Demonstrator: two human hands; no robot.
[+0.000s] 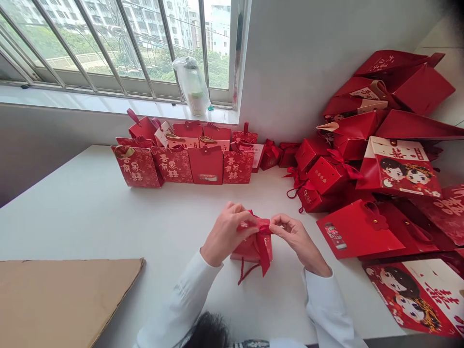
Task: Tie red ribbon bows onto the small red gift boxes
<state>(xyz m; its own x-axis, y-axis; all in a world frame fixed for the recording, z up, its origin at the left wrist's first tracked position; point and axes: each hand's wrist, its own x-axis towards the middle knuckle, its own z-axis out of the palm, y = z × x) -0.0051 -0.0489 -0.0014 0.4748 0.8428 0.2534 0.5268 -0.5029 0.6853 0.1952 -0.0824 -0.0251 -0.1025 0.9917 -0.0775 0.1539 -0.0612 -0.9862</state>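
Note:
A small red gift box (251, 247) with a red ribbon (262, 231) stands on the white table (90, 212) in front of me. My left hand (225, 232) pinches the ribbon at the box's top left. From the right, my right hand (295, 237) grips the ribbon's other side. Both hands meet over the box top. A ribbon tail and a thin red cord hang down the box's front. I wear white sleeves.
A row of upright red gift bags (181, 162) lines the wall under the window. Small red boxes (319, 176) and a heap of flat red bags (395, 164) fill the right side. A cardboard sheet (61, 297) lies at front left. A wrapped bottle (194, 87) stands on the sill.

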